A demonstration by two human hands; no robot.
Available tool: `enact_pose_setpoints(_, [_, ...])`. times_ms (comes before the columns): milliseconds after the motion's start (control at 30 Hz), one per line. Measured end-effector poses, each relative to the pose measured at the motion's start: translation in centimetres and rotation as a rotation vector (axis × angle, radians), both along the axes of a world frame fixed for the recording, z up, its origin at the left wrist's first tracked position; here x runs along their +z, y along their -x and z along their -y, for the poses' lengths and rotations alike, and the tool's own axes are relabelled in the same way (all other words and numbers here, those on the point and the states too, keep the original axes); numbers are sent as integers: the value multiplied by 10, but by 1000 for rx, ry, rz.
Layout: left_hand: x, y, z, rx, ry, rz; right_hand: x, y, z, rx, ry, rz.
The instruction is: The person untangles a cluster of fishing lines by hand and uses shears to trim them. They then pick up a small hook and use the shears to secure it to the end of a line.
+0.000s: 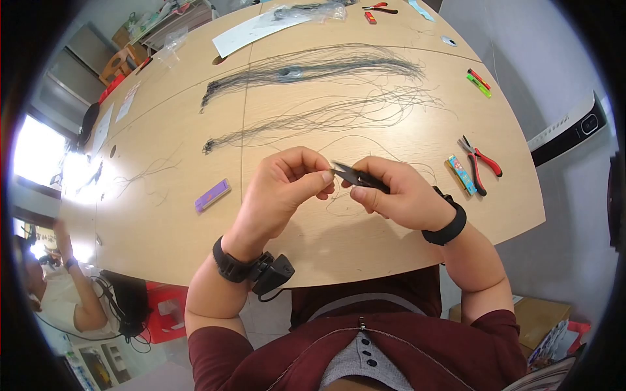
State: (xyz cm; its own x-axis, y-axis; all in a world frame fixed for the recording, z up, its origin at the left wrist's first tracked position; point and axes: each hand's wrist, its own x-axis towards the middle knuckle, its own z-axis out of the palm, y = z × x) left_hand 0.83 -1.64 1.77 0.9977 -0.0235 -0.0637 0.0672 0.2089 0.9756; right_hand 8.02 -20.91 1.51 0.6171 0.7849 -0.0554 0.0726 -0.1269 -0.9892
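Above the near part of the table, my left hand (287, 186) pinches a thin dark cord (355, 140) between thumb and index finger. My right hand (401, 195) is wrapped round small black thread snips (355, 176), their blades pointing left. The blade tips lie right beside my left fingertips; whether they touch the cord I cannot make out. Loose loops of cord trail behind and below both hands. Farther back lies a bundle of dark cords (313, 118), knotted at its left end, with a thicker bundle (326, 67) beyond it.
On the table (365, 251), a purple box (212, 195) lies left of my hands. Red-handled pliers (479, 163) and a blue-yellow box (461, 174) lie right, with a green lighter (479, 86) beyond. Another pair of pliers (380, 8) is at the back. A person (62, 293) sits at left.
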Motion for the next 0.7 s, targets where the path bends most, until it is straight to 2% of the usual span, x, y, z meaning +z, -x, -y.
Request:
enact_pose_setpoints(67, [0,-1,0,-17,-5,6,-6,0,-3,-64,-6,95])
enact_pose_setpoints(100, [0,-1,0,-25,-28,18,-3,-1,-3,-170,5,20])
enact_pose_setpoints(133, [0,-1,0,-30,-54,28,-8,-4,-2,-198,-184,-109])
enact_pose_setpoints(200, [-2,0,0,-31,-169,37,-1,-8,1,-166,-235,-181])
enact_pose_setpoints(233, [-4,1,2,-25,-190,62,2,-4,-1,-155,-290,-318])
enact_pose_setpoints(300, [-7,1,6,9,-193,144,6,1,-2,-50,-214,-445])
enact_pose_setpoints(367, [-3,-1,-2,137,-239,175,6,-1,0,17,-172,-519])
enact_pose_setpoints(567, [-4,-24,-74,535,-356,249,2,-29,19,-79,-522,-499])
enact_pose_setpoints(700, [-10,-27,-108,688,-544,124,-2,-54,37,-106,-693,-588])
